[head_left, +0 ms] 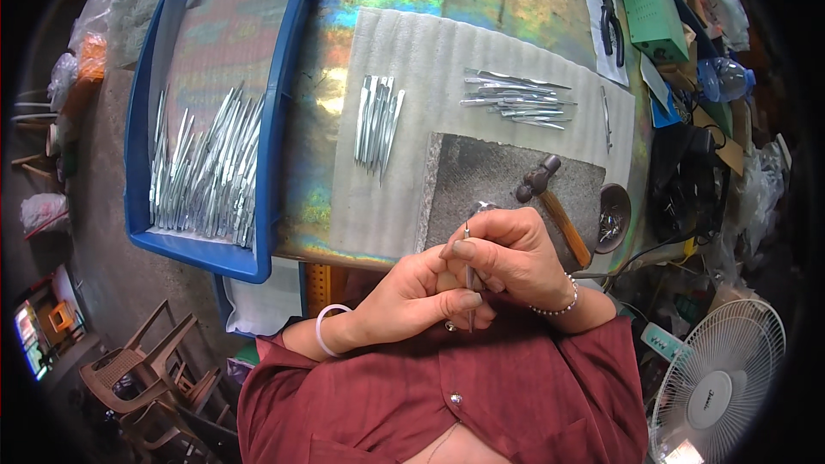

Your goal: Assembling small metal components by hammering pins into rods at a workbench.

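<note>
My left hand and my right hand meet close to my chest, above the near edge of a grey stone slab. Between them they grip a slim metal piece, held roughly upright; the fingers cover much of it, and its exact kind is unclear. The right thumb and forefinger pinch its upper end, while the left fingers wrap its lower part. On the slab lies a hammer with a wooden handle. Beside the slab sits a small dark bowl of tiny metal parts.
A blue tray at left holds many slim metal pieces. More lie in two groups on a white foam sheet. Black-handled pliers, a green box and a fan stand rightward.
</note>
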Demonstrator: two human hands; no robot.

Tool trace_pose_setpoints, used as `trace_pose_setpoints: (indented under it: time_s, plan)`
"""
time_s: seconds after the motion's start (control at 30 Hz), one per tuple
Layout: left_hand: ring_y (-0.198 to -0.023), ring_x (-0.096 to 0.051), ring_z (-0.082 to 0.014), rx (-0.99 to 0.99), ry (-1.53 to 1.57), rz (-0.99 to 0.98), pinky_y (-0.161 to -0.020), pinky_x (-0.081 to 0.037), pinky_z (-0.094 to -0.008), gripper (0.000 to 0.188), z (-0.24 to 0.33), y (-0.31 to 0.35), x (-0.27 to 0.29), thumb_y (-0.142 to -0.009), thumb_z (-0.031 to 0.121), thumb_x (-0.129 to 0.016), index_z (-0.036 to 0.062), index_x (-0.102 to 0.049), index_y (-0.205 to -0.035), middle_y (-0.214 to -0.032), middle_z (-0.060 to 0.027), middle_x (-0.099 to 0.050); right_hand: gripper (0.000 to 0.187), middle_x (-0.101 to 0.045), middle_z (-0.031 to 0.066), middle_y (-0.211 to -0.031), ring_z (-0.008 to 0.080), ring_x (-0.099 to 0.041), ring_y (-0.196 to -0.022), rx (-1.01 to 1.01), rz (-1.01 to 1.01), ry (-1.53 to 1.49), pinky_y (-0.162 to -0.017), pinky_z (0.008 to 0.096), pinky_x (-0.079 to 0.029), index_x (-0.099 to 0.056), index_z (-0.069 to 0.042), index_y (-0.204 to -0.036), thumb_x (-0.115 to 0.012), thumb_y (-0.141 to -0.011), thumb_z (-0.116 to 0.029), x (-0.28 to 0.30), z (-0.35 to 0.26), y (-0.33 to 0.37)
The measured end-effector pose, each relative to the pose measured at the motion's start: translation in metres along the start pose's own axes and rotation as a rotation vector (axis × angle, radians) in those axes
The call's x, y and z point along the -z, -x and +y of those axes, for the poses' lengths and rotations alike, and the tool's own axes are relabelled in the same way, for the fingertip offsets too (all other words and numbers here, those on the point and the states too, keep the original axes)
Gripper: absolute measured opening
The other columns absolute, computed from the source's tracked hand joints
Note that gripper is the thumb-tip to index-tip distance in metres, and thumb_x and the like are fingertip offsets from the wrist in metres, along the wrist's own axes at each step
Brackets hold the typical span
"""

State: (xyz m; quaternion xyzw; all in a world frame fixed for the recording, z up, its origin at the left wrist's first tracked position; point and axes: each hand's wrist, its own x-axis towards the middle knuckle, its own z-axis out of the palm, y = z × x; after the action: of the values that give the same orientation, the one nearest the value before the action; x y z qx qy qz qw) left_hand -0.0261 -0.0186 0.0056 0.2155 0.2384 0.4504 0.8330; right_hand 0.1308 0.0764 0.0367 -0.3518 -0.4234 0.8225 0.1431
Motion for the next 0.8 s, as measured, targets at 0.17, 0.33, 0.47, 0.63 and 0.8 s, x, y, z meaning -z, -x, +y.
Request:
trace_pose_setpoints:
  time_s: [0.17, 0.33, 0.47, 0.63, 0.8]
  plan:
    - [-0.081, -0.066, -0.0146, 0.063, 0.032, 0.024, -0.07, -0.053, -0.0241, 0.022, 0.002, 0.001, -0.001, -0.095, 0.007, -0.054, -0.002, -0.048, -0.113, -0.103, -0.0102, -0.062, 0.015, -0.058, -0.0021, -0.065, 0.0016, -0.048, -0.056, -0.016, 0.006, 0.0, -0.048, 0.0183, -0.037, -0.065, 0.001, -0.09, -0.06, -0.093, -0.013, -0.001, 0.002, -0.001]
    - [-0.082, -0.066, -0.0151, 0.06, -0.042, 0.02, -0.07, -0.054, -0.0253, 0.022, 0.004, 0.001, 0.0, -0.095, 0.009, -0.054, -0.0006, -0.047, -0.114, -0.091, -0.0099, -0.066, 0.014, -0.06, -0.0001, -0.067, 0.0019, -0.048, -0.053, 0.011, -0.018, -0.043, -0.046, 0.0173, -0.037, -0.063, 0.001, -0.093, -0.059, -0.093, -0.013, -0.001, -0.001, 0.002]
    - [-0.081, -0.067, -0.0192, -0.075, 0.074, 0.159, -0.071, -0.056, -0.0275, 0.019, 0.006, 0.007, 0.006, -0.095, 0.006, -0.052, 0.0004, -0.047, -0.112, -0.092, -0.0142, -0.066, 0.011, -0.063, 0.0044, -0.073, 0.0036, -0.053, -0.055, 0.212, 0.123, -0.058, -0.047, 0.0167, -0.04, -0.062, 0.003, -0.099, -0.061, -0.091, -0.004, 0.0, -0.003, 0.008]
    - [-0.079, -0.065, -0.0186, -0.342, 0.452, 0.205, -0.069, -0.055, -0.0277, 0.016, 0.012, 0.007, 0.019, -0.095, 0.012, -0.054, 0.0006, -0.054, -0.107, -0.092, -0.012, -0.063, 0.027, -0.066, 0.013, -0.086, 0.0111, -0.062, -0.063, 0.484, 0.001, 0.315, -0.057, 0.0215, -0.05, -0.059, 0.004, -0.109, -0.064, -0.082, 0.008, -0.001, 0.001, 0.013]
    - [-0.083, -0.057, -0.0154, -0.69, -0.214, 0.452, -0.066, -0.05, -0.0248, 0.021, 0.043, 0.004, 0.015, -0.095, 0.018, -0.056, -0.0024, -0.062, -0.096, -0.093, -0.0093, -0.055, 0.041, -0.068, 0.0103, -0.093, 0.0109, -0.066, -0.074, 0.527, -0.011, 0.64, -0.068, 0.0239, -0.053, -0.056, 0.001, -0.115, -0.071, -0.077, 0.004, 0.012, -0.009, 0.027]
